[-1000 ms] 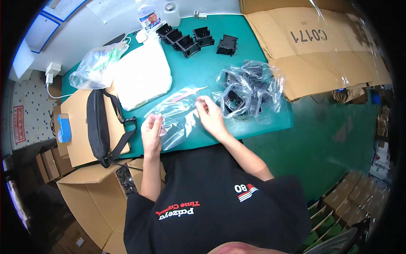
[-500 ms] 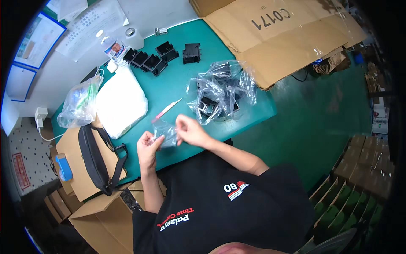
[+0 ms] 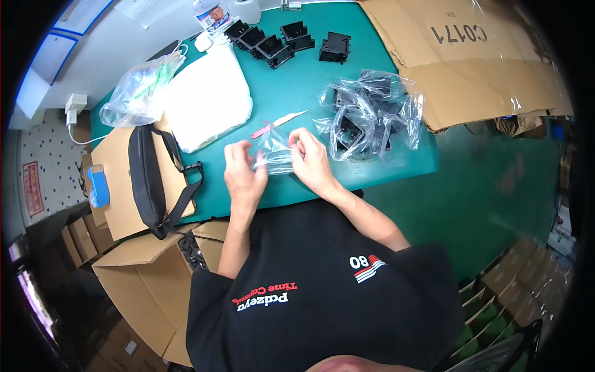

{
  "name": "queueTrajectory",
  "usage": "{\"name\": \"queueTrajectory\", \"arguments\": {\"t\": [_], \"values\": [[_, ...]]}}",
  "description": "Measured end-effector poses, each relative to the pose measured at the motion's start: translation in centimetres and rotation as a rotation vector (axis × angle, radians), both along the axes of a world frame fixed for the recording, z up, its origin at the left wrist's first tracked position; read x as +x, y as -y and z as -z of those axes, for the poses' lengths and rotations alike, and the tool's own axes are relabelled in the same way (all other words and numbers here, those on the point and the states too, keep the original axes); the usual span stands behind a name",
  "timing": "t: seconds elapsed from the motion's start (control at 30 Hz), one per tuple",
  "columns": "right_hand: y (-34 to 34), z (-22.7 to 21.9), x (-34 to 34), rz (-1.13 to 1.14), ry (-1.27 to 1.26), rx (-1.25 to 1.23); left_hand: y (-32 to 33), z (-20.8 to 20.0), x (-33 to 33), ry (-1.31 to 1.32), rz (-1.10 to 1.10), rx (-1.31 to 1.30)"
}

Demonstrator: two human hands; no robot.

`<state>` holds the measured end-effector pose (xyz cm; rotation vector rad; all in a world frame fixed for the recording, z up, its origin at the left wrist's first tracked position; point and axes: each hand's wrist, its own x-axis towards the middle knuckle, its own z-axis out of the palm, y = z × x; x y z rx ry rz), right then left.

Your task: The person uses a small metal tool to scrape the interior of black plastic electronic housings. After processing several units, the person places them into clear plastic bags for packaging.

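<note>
Between my two hands, over the near edge of the green table [image 3: 282, 80], a small clear plastic bag [image 3: 276, 155] is held stretched. My left hand [image 3: 245, 168] pinches one side of it, and my right hand [image 3: 310, 160] grips the other side. No object shows inside the bag. Just beyond it lies a thin tool with a pink handle and pale tip [image 3: 279, 124]; its kind is unclear. To the right of my right hand is a pile of bagged black plastic parts [image 3: 372, 118]. Several unwrapped black plastic parts [image 3: 266, 46] stand farther back.
A stack of white bags [image 3: 207, 102] and a filled clear bag [image 3: 139, 93] lie to the left. Nearer are a black waist pack [image 3: 147, 180] on cardboard and an open carton [image 3: 142, 285]. A large carton [image 3: 465, 68] borders the table's right. A bottle [image 3: 211, 15] stands behind.
The view has shifted, so the table things appear higher and farther right. My hands have drawn the bag wider between them, and the left hand has turned more palm-down.
</note>
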<state>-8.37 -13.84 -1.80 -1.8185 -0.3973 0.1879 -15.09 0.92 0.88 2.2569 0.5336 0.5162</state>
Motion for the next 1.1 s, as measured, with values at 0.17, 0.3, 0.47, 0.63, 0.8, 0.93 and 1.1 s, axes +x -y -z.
{"name": "queueTrajectory", "arguments": {"t": [0.17, 0.3, 0.47, 0.63, 0.8, 0.93, 1.1], "values": [[-0.4, 0.8, 0.2, -0.100, 0.158, -0.100, 0.0, 2.6, 0.3, -0.012, 0.136, -0.206], [0.2, 2.6, 0.7, -0.037, 0.174, -0.119, -1.7, 2.8, 1.3, -0.033, 0.133, 0.014], [1.4, 0.3, 0.2, -0.188, -0.044, -0.047, -4.9, -0.9, 4.2, -0.327, 0.717, -0.233], [4.3, -0.7, 0.7, -0.459, -0.470, -0.084, -7.9, -1.5, 11.1, -0.090, 0.671, 0.200], [4.3, 0.1, 0.1, -0.304, -0.412, 0.082, -4.8, 0.8, 20.1, 0.131, 0.333, 0.669], [4.7, 0.8, -0.2, -0.215, -0.478, 0.115, -5.2, 4.3, 23.0, 0.136, 0.357, 0.776], [5.0, 1.7, -0.2, -0.082, -0.457, 0.150, -4.4, 2.5, 19.0, 0.155, 0.375, 0.492]]}}
